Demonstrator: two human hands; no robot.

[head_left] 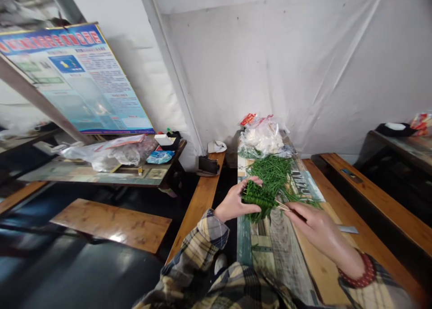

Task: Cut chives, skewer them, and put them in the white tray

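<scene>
A thick bundle of cut green chives, threaded on thin wooden skewers, is held above the table. My left hand is curled around the left side of the bundle, thumb below and fingers above. My right hand is closed on the bare ends of the skewers at the bundle's right; their exact number is hard to make out. Just beyond the hands lies a loose pile of long chives. A flat metal blade shows beside my right wrist, its other end hidden.
Clear plastic bags sit at the table's far end by the wall. Wooden benches run along both sides of the patterned table. A dark purse and a white cap rest on the left bench. Another table holds bags.
</scene>
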